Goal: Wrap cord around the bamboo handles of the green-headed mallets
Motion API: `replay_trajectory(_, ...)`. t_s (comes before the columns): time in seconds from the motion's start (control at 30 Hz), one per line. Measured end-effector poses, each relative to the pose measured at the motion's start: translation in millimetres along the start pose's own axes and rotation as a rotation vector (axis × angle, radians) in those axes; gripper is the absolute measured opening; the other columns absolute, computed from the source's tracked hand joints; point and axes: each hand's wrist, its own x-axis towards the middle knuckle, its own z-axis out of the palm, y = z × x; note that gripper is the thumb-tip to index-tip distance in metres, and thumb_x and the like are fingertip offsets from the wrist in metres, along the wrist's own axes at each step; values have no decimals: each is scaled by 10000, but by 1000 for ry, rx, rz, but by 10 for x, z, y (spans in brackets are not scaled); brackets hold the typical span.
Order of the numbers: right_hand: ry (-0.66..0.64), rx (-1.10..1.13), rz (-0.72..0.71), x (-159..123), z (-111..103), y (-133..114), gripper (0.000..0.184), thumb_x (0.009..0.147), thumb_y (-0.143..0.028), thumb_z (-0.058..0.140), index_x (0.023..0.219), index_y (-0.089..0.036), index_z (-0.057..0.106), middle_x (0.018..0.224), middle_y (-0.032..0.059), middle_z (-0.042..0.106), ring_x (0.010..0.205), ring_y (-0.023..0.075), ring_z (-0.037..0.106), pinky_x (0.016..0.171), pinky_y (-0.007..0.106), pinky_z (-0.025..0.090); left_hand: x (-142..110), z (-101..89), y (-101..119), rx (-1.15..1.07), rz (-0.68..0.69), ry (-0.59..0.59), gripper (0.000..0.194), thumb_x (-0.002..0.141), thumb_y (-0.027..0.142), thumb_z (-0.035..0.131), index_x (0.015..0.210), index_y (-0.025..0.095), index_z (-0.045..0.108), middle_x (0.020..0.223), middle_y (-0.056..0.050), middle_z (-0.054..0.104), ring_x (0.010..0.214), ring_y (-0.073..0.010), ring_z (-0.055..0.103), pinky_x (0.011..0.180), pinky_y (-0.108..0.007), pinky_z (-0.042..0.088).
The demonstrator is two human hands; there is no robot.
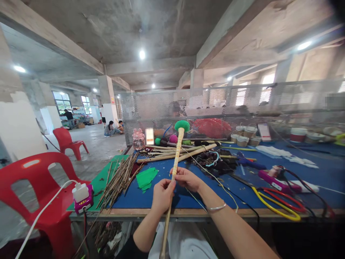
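A long thin stick (167,225) stands tilted in front of me, its lower end near my lap. Pale yellow wrapping (178,153) covers its upper part, and a round green cap (182,125) tops it. My left hand (163,196) is closed around the stick just below the wrapping. Slightly higher, my right hand (190,179) pinches the wrapping's lower end between thumb and fingers; part of the grip is hidden. A thin pale strand (215,176) trails over the table to the right. Left of my hands lies a crumpled green sheet (147,178).
Thin brown sticks (118,183) lie in a heap at left, with thicker poles (199,153) behind. At right are yellow-and-red looped handles (276,205) and a purple power strip (280,181). A mesh panel (151,108) borders the back. Red chairs (40,172) stand left.
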Motion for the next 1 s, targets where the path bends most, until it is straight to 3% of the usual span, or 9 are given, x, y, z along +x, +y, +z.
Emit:
replay_trajectory(0.17, -12, -33, 8, 10, 6, -7, 311, 649, -356, 683, 778, -141, 498, 464, -93, 347, 339, 7, 169, 339, 187, 68, -10, 4, 49, -99, -68, -110, 458, 719, 570, 456, 665, 129, 568, 433, 38, 444, 361, -68, 369, 365, -192, 261)
replay_trajectory(0.33, 60, -104, 6, 30, -9, 22, 306, 649, -364, 678, 730, -134, 494, 456, -96, 328, 342, 9, 187, 346, 191, 72, 28, 13, 80, -120, -84, -9, 381, 627, 505, 609, 672, 131, 551, 457, 59, 432, 381, -43, 325, 378, -177, 236)
replay_trajectory(0.43, 111, -156, -6, 25, -1, 14, 324, 612, -350, 704, 733, -127, 503, 485, -87, 383, 347, 2, 194, 353, 189, 85, 43, -8, 84, -57, -122, -10, 344, 595, 455, 650, 658, 131, 553, 462, 48, 465, 387, -51, 351, 392, -182, 259)
replay_trajectory(0.6, 211, -201, -94, 42, 28, -3, 329, 575, -324, 726, 741, -127, 520, 526, -68, 441, 387, 12, 259, 371, 177, 154, -48, -14, 103, 174, -13, -28, 277, 653, 361, 612, 798, 125, 622, 653, -37, 609, 553, -118, 498, 535, -227, 375)
replay_trajectory(0.73, 223, -208, -144, 75, 28, 30, 328, 582, -321, 724, 760, -121, 534, 587, -43, 486, 443, 25, 344, 401, 166, 220, -117, 36, 80, 248, 79, 96, 331, 681, 320, 594, 960, 144, 581, 852, -75, 628, 726, -161, 547, 668, -261, 403)
replay_trajectory(0.83, 180, -160, -84, 61, 23, 29, 328, 618, -337, 703, 807, -123, 541, 530, -67, 441, 373, 8, 251, 356, 172, 138, -91, 58, 34, 162, 45, 100, 295, 723, 370, 544, 890, 132, 594, 733, -52, 613, 615, -130, 524, 563, -228, 391)
replay_trajectory(1.0, 15, 55, -7, -3, 29, -17, 368, 654, -358, 676, 910, -126, 552, 463, -99, 292, 373, 17, 162, 354, 176, 71, -79, 53, 10, -77, -73, -32, 381, 749, 500, 468, 775, 133, 569, 476, 42, 466, 343, -35, 302, 342, -164, 213)
